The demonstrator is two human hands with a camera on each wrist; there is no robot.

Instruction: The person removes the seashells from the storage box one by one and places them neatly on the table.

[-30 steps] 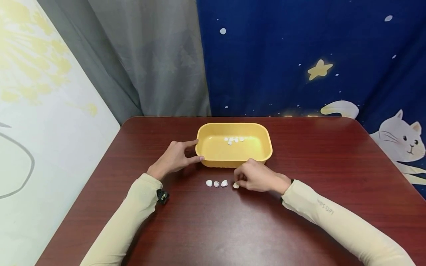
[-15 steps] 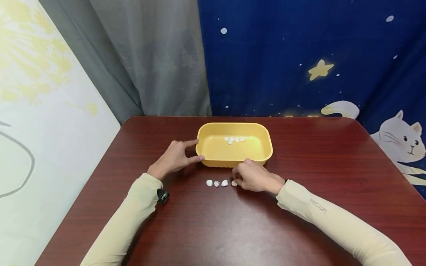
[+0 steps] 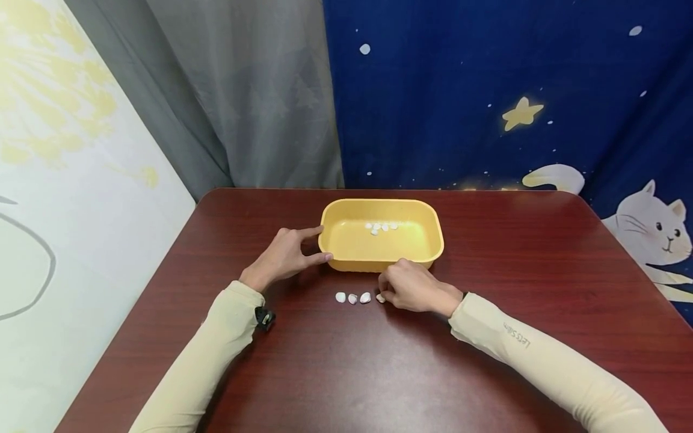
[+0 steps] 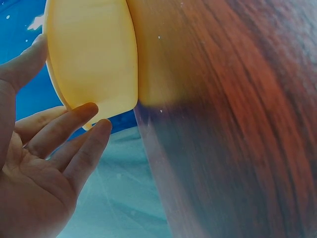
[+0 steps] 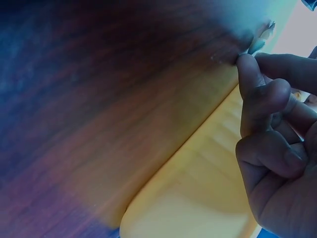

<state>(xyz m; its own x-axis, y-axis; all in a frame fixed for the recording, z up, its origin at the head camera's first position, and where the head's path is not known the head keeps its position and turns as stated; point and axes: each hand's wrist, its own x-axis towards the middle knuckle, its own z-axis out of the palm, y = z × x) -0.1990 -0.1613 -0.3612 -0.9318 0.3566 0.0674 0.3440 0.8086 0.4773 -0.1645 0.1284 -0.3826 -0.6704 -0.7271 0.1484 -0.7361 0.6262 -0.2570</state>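
Observation:
A yellow plastic basin (image 3: 352, 265) stands on the table with several small white shells (image 3: 376, 227) inside. My left hand (image 3: 284, 255) is at its left end, thumb and fingers spread and straight against the wall; the left wrist view shows the fingertips (image 4: 89, 110) right at the basin's side. In front of the basin, three white shells lie in a row, the rightmost shell (image 3: 365, 297) closest to my right hand (image 3: 411, 285). That hand pinches another small, cream-coloured shell (image 3: 381, 298) between thumb and index finger, at the row's right end, low at the tabletop.
The dark red wooden table (image 3: 346, 373) extends around the basin and both arms. Behind its far edge hang a grey curtain (image 3: 271, 108) and a blue curtain (image 3: 433, 90); a white patterned panel (image 3: 81, 210) stands at the left.
My right hand has shifted slightly left, bringing the pinched shell closer to the row. It has barely moved in the last half second. My left hand stays at the basin.

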